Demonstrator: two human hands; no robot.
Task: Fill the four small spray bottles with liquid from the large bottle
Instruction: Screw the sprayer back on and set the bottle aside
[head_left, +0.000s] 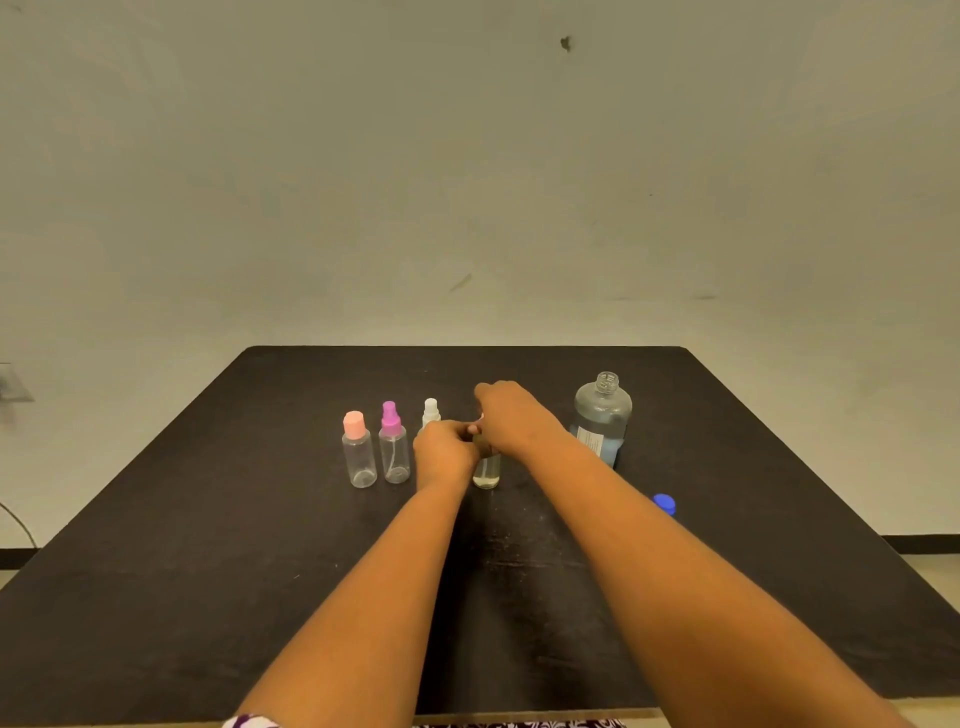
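Head view shows my left hand (445, 451) wrapped around the upper body of the fourth bottle (487, 474), the rightmost of the small row, standing on the black table (208, 519); my right hand (511, 415) sits over its top, fingers closed on what I take to be the spray cap, though the cap itself is hidden; the bottle holds liquid low down, so I judge I am screwing the cap on; to do it well I keep the bottle upright and pinned to the table with the left, and turn only with the right, gently, until the thread seats; the white-cap bottle (430, 411) stands just beside my left knuckles, so I keep that wrist quiet; the purple bottle (393, 447) and pink bottle (358, 452) look empty; the big bottle (602, 415) stands open to the right, its blue cap (664, 503) nearer me.
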